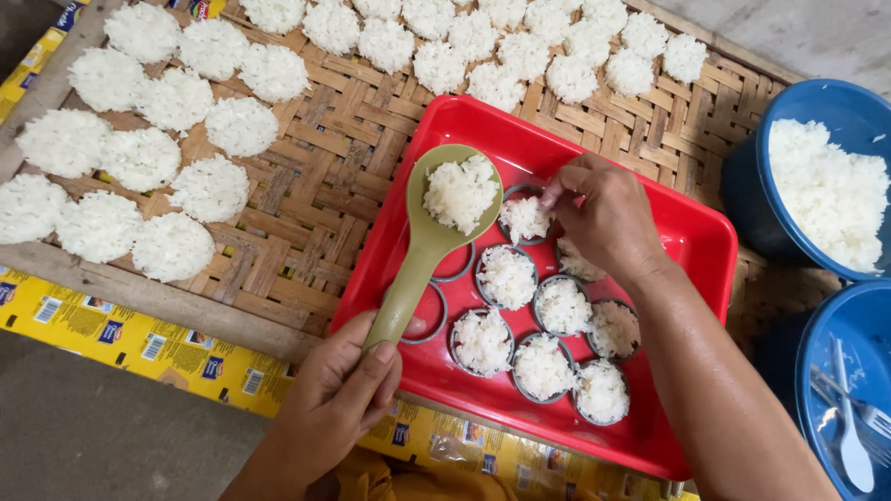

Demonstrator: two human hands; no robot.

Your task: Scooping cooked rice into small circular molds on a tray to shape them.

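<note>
Woven bamboo mat (316, 176) under red tray (691, 246) (rice-filled rings), left hand (339, 394) gripping green spoon (436, 232).

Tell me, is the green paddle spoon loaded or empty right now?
Loaded. The green paddle spoon, held by the left hand, carries a clump of white rice in its bowl above the red tray.

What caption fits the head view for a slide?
Left hand holds a green spoon of rice over a red tray while right hand presses rice into a ring.
</note>
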